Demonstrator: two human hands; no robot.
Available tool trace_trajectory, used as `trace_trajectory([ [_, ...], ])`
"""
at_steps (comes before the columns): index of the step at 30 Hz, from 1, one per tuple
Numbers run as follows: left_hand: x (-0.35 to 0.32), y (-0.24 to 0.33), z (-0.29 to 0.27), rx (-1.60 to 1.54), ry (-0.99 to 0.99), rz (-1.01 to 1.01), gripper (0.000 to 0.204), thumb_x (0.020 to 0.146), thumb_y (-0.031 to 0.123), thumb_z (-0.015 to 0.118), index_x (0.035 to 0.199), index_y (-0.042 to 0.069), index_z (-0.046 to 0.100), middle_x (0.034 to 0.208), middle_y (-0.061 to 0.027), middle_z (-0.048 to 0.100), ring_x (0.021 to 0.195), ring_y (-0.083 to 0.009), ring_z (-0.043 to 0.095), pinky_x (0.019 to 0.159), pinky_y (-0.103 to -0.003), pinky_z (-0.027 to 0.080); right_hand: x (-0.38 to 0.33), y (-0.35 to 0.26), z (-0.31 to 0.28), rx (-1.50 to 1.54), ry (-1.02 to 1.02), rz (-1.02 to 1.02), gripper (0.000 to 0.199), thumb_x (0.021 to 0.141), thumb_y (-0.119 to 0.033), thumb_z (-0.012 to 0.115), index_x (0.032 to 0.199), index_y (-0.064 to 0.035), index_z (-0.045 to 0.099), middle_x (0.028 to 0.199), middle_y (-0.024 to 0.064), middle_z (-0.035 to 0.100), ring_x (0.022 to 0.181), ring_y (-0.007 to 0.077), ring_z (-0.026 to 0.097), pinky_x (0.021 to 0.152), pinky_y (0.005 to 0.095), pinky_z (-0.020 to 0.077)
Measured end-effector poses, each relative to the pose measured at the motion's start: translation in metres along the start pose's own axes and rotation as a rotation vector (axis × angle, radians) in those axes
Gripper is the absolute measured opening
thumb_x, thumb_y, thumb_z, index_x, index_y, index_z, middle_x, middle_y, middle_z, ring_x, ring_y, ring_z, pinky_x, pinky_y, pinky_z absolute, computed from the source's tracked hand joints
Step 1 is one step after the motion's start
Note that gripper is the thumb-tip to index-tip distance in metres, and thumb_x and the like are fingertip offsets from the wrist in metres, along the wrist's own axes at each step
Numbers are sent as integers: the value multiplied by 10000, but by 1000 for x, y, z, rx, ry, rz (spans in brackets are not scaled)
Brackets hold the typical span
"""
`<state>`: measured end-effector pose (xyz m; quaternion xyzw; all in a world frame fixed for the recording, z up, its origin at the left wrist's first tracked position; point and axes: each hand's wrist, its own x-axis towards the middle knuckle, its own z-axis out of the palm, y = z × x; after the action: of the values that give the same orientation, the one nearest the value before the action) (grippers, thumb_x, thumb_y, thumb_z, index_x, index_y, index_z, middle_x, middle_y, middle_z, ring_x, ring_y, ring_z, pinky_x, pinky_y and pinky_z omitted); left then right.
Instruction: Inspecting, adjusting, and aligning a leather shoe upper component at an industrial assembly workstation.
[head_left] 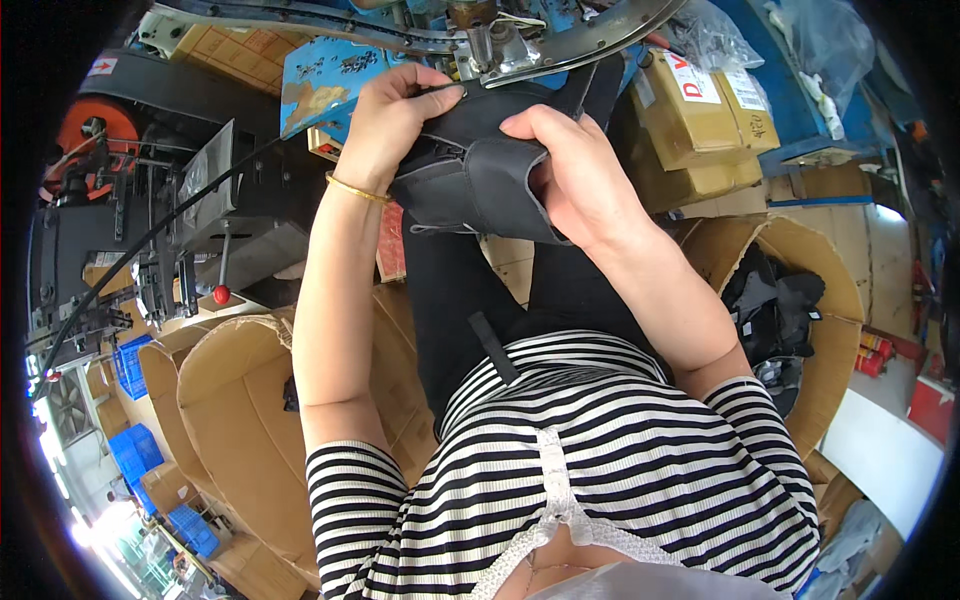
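Observation:
Between my two hands hangs a black stitched leather-like piece [490,185], folded and shaped somewhat like a shoe upper. My left hand [395,120] pinches its far left edge between thumb and fingers, with a gold bangle round that wrist. My right hand [585,175] grips the right side, its thumb on top and its other fingers partly hidden inside or behind the fold. The far edge of the piece lies right at the metal head [485,55] of a machine; whether it touches cannot be made out.
A blue, paint-worn machine plate [335,80] stands at the far left. Taped cartons [700,110] are stacked at the far right. To my right, an open carton [840,270] holds black pieces [775,310]. Another large carton [235,400] and a red-knobbed lever [222,293] are on my left.

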<state>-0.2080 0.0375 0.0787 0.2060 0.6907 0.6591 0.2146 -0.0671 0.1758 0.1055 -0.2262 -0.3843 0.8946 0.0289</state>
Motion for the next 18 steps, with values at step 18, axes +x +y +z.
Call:
trace_trajectory([
  [18,4,-2,5,130,23,-5,141,798,74,719,874,-22,649,802,-40,644,716,-96,573,650,-223,447,1,0,-9,-15,41,21,113,845,-105,575,858,2,609,861,71,618,759,158,613,710,314,507],
])
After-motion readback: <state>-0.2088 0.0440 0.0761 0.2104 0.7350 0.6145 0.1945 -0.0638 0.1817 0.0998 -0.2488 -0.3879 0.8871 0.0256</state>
